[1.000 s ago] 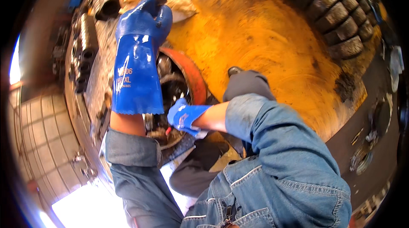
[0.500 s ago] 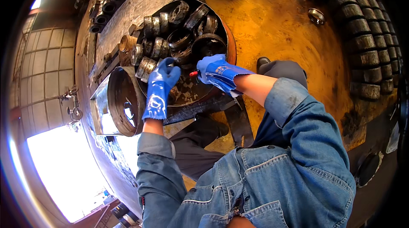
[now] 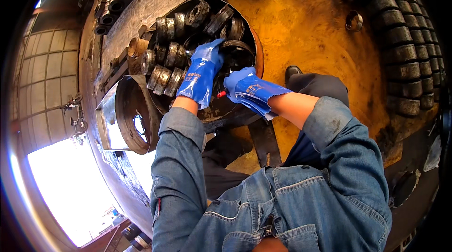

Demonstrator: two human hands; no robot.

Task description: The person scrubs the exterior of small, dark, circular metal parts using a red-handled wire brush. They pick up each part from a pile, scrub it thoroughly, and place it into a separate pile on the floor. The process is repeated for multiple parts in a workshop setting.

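Inside the round tub, metal rings crowd its left side and far rim; bare room shows only at its near edge, beside the gloved left hand

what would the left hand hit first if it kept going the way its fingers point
Probably the large dark metal ring in the round tub: the left hand points up and slightly right, its fingertips already at or on that ring's rim. Depth is unclear, so contact can't be confirmed.
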